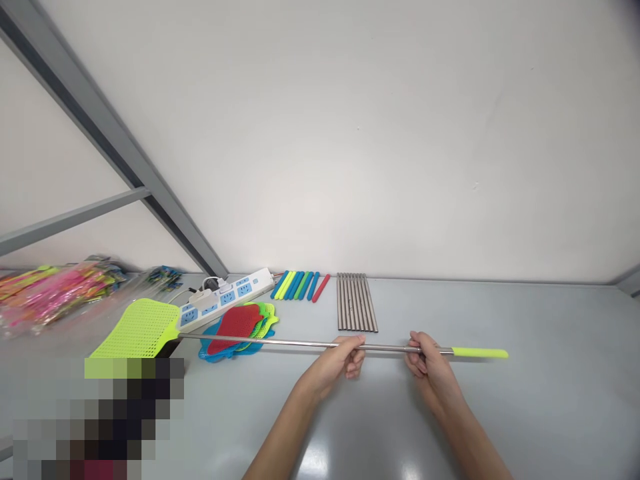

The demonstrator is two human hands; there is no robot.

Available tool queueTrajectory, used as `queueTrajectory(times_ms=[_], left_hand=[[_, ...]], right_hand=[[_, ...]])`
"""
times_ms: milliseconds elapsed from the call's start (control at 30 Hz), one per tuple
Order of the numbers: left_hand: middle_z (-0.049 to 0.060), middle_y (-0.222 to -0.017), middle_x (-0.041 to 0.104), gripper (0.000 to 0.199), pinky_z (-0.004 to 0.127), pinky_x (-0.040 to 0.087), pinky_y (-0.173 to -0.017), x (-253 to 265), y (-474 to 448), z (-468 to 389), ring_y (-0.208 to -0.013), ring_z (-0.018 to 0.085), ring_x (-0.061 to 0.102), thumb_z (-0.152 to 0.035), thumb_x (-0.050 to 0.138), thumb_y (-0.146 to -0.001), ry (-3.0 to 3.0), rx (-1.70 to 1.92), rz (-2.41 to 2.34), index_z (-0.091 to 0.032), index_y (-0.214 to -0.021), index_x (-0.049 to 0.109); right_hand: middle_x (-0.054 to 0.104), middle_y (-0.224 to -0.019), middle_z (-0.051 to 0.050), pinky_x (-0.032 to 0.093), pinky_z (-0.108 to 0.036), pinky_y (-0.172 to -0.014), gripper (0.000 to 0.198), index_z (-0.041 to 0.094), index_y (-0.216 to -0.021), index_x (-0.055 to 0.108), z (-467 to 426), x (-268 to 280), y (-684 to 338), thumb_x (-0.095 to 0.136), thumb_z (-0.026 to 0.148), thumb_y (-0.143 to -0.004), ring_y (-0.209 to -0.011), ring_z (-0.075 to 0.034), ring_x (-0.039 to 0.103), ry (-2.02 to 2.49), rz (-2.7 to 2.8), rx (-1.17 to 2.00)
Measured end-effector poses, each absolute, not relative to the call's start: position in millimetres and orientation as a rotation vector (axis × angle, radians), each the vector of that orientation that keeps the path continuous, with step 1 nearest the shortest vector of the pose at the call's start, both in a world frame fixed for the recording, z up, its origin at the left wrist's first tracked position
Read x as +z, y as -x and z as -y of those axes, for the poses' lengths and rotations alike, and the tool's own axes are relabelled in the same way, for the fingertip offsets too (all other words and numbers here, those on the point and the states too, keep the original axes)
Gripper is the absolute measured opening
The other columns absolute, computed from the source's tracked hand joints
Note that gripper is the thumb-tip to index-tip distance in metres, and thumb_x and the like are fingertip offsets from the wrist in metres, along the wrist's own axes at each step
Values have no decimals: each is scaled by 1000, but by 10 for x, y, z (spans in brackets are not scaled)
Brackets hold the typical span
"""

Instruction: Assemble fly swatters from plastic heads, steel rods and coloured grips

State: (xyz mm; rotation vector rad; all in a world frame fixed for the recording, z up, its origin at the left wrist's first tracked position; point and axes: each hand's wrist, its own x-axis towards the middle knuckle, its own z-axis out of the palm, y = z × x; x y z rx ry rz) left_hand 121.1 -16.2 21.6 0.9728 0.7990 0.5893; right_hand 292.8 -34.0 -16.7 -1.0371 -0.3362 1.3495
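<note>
"Swatter (310,344) first: where do we see it?"

"Stretched across in front of us over the grey table (550,400), its thin metal rod (385,348) running nearly level, the yellow-green mesh head (140,327) at our left and the matching handle (480,353) at our right."

"And how do we hold it?"

"Our left hand (337,363) is closed around the rod near its middle. Our right hand (429,360) is clamped on it just beside the handle. They are well apart, with a bare stretch of rod between them."

"What lies about us?"

"Just beyond our left hand we have metal tubes (356,303) laid side by side, and left of those a row of slim coloured grips (300,287). Loose mesh heads (243,320), a red one on top, lie in a pile near the white power strip (260,283); whether the rod touches them, we cannot tell. Far left, we see plastic-wrapped bundles (70,287)."
</note>
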Motion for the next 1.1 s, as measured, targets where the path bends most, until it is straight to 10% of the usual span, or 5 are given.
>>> queueTrajectory(times_ms=[1100], left_hand=[[-9,-41,18,32,23,11,-42,290,-1095,107,-37,4,15,-31,41,-77,-953,579,-833,-18,-50,29]], right_hand=[[38,-32,5,16,-16,-30,23,14,-48,52,319,-76,-3126,60,24,-67,-30,-2,22,1085,321,1296]])
